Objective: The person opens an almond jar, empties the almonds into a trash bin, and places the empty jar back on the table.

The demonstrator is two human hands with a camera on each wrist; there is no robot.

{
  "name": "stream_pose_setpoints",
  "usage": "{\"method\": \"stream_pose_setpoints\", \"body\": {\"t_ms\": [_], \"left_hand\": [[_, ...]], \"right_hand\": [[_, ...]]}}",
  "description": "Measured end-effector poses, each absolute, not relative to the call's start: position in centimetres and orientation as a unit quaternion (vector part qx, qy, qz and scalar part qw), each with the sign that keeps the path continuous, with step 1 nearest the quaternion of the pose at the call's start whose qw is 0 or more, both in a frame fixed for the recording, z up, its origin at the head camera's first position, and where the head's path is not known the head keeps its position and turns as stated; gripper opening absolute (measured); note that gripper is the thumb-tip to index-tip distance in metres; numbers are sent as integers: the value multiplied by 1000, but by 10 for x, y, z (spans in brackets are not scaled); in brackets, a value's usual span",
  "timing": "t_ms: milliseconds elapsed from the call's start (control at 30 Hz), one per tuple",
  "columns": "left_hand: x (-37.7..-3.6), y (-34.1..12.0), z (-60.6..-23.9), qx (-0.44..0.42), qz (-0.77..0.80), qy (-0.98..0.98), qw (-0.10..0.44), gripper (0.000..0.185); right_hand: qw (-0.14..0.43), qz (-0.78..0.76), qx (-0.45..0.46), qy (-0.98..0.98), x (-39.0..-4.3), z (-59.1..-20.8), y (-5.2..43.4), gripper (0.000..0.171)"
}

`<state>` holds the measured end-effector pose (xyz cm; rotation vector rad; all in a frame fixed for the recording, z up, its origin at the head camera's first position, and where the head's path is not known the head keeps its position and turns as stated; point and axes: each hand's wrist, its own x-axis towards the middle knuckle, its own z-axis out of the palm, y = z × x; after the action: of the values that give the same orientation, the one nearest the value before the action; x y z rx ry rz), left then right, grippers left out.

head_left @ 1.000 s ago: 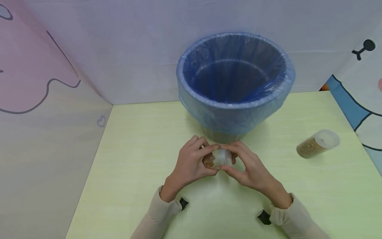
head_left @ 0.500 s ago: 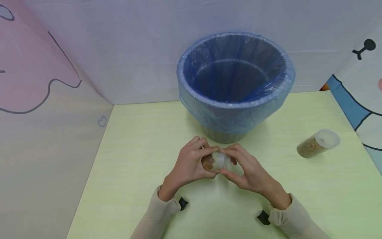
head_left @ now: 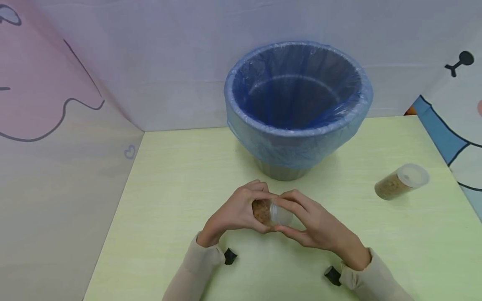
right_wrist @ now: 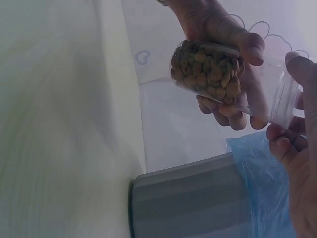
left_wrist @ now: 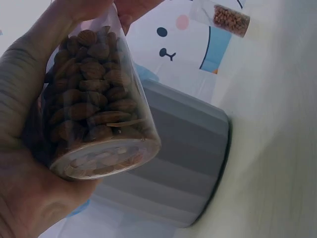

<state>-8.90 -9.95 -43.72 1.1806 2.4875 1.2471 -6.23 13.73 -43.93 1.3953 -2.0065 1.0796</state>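
A clear plastic jar (head_left: 261,211) partly filled with almonds (left_wrist: 94,89) is held tilted between both hands. Its body is gripped by my left hand (head_left: 238,212), fingers and thumb curled round it. At the other end, my right hand (head_left: 320,225) pinches the translucent screw lid (right_wrist: 286,101) between fingers and thumb. The lid sits on the jar's mouth, and the right wrist view shows bare space between the almonds and the lid.
Behind the hands stands a grey bin (head_left: 286,172) lined with a blue plastic bag (head_left: 293,146). A second lidded jar (head_left: 393,186) with small brown pieces stands at the right of the pale yellow-green table (head_left: 169,175). Printed walls enclose the table.
Both hands have moved slightly toward the person with the jar, away from the bin. The right fingers have shifted around the lid. The bin and second jar have stayed put.
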Motion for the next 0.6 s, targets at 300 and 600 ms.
{"method": "stream_pose_setpoints", "body": {"t_ms": [300, 600], "left_hand": [[-87, -97, -437, 381, 389, 837, 51, 55], [-83, -93, -430, 343, 296, 887, -91, 61]], "right_hand": [[207, 405, 503, -735, -67, -439, 144, 51], [127, 434, 412, -791, -66, -438, 147, 53]]}}
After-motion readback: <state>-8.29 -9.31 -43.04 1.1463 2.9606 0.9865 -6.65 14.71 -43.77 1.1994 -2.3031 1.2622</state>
